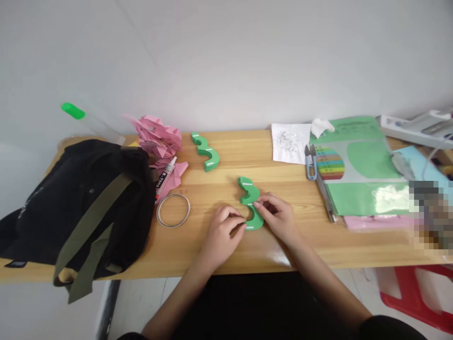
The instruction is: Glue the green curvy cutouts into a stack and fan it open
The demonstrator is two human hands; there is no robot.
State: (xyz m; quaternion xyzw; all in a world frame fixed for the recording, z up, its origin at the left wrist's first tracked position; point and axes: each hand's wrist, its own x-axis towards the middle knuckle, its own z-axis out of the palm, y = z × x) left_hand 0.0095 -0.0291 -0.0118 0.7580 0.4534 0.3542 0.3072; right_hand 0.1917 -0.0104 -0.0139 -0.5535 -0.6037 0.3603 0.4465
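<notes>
Left hand (221, 231) and right hand (279, 215) pinch green foam piece (250, 208) | fitting step, I judge | next: steady fingertip pressure right of rubber ring (173, 210)

Bare wood between ring (173, 210); folders (357, 174).

Bare arms, dark clothes

My left hand (221, 236) and right hand (279, 219) wear nothing; forearms uncovered, a black sleeve edge shows at my right elbow.

Green wavy foam piece (249, 203) with white end strips, lying flat at centre frame, pinched at its lower curve.
</notes>
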